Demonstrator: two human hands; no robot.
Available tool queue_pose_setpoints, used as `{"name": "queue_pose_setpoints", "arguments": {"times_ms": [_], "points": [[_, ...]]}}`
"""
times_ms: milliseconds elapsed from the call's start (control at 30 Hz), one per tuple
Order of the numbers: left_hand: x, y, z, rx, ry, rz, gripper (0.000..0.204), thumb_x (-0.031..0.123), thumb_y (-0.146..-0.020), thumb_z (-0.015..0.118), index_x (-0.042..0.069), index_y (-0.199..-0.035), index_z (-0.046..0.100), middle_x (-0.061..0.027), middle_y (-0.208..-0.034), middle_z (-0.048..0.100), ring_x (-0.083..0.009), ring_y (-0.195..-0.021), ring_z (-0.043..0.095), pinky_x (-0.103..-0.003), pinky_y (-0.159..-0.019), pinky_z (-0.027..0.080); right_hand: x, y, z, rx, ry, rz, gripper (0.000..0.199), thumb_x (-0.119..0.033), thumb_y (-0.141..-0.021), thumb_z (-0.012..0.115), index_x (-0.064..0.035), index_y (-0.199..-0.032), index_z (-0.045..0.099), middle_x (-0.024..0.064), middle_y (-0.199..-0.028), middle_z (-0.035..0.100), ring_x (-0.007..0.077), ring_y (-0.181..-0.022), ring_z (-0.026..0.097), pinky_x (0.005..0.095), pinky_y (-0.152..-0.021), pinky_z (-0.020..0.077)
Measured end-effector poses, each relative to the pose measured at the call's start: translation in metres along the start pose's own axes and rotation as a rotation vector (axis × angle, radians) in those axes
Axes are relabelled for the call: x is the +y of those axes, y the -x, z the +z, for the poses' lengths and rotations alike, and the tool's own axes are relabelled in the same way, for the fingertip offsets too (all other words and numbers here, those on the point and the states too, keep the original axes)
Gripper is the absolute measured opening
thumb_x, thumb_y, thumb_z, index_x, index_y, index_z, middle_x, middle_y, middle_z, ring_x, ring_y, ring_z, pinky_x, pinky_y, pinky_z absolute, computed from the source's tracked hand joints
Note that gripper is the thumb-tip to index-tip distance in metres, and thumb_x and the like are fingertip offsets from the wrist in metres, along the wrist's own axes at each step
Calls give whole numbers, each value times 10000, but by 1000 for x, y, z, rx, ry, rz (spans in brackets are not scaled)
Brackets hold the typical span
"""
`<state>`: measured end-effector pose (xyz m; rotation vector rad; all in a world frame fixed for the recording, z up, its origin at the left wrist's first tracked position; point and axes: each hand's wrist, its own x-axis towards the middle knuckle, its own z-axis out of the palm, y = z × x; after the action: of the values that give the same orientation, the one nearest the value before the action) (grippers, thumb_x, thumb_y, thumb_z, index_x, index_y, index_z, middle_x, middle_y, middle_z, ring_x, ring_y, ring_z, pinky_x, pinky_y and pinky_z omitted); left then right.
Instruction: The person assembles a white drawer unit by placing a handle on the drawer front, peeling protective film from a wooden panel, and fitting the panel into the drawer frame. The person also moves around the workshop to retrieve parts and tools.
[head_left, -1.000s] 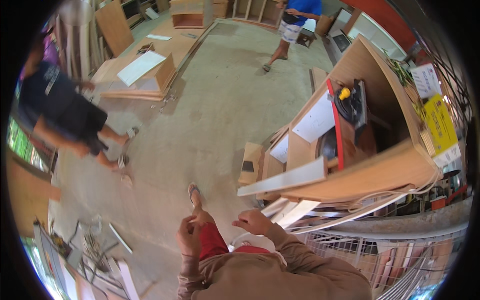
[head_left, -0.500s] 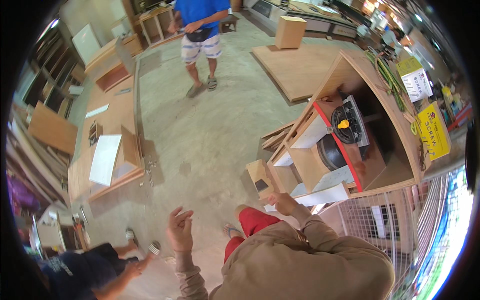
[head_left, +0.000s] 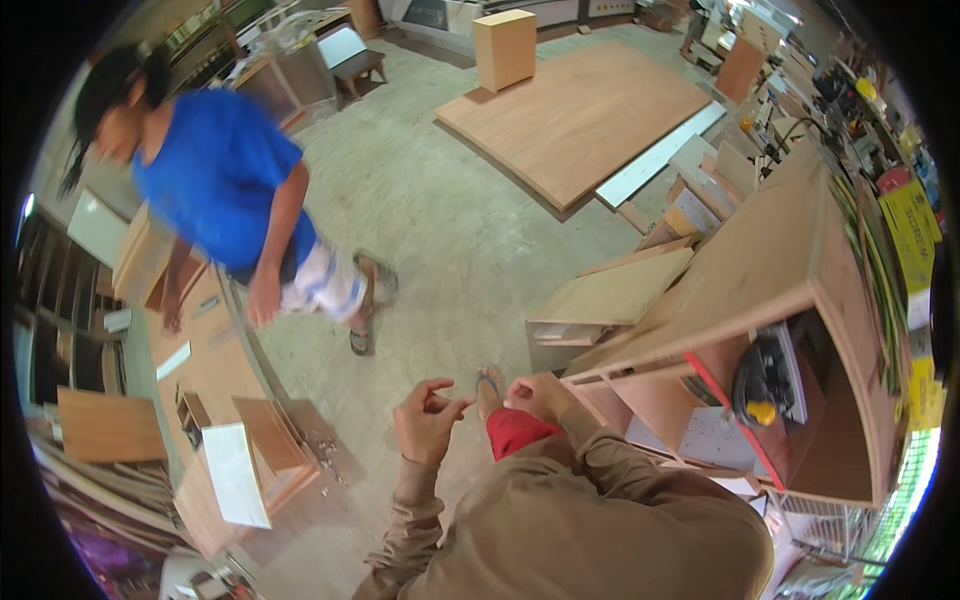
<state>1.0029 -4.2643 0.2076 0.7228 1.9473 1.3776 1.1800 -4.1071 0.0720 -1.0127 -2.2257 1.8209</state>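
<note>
My two hands are raised in front of my chest, a short gap between their fingertips. My left hand (head_left: pixel 426 420) has its fingers curled, with thumb and forefinger drawn into a pinch. Whatever may lie in that pinch is too small to make out. My right hand (head_left: pixel 541 398) is closed, fingertips pointing toward the left one; a tiny pale spot shows at them, its kind unclear. Right of my right hand stands an open wooden cabinet (head_left: pixel 700 275) with compartments, holding a black tool with a yellow knob (head_left: pixel 765 400).
A person in a blue shirt (head_left: pixel 215 175) stands front left, by a long plywood sheet (head_left: pixel 190 330) bearing a white panel (head_left: pixel 237 475). A large plywood sheet (head_left: pixel 590 115) lies ahead with a wooden box (head_left: pixel 505 52) on it. Yellow boxes (head_left: pixel 910 230) line the right side.
My view has turned rightward, and my hands have come closer together. The person in blue has walked nearer and to the left. Another person at lower left has gone out of view.
</note>
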Motion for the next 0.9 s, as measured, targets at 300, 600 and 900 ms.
{"name": "queue_pose_setpoints", "arguments": {"times_ms": [300, 600, 900], "points": [[129, -315, 26, -321, 995, -151, 621, 419, -1126, 372, -52, -1531, 381, -183, -1591, 445, -292, -1454, 447, -386, -1135, 405, -168, -205, -134, 661, -288, -232, 159, -133, -936, 731, 9, -1006, 723, 93, -857, 727, 134, -771, 672, 299, -707, 539], [195, -564, 70, -640, 1290, -262, 704, 466, -1124, 316, -98, -1545, 311, -230, -1627, 359, -315, -1514, 355, -434, -1268, 282, -296, -423, -272, 932, 116, -699, 84, 4, -857, 770, -8, -939, 752, 108, -829, 708, 192, -653, 685, 290, -572, 541], [285, -842, 138, -766, 1112, -155, 741, 495, -1120, 288, -101, -1560, 274, -246, -1636, 330, -312, -1523, 339, -429, -1272, 265, -342, -661, -439, 1024, 162, -547, 92, -53, -860, 761, -1, -928, 728, 131, -831, 699, 230, -655, 690, 326, -599, 560]]}}
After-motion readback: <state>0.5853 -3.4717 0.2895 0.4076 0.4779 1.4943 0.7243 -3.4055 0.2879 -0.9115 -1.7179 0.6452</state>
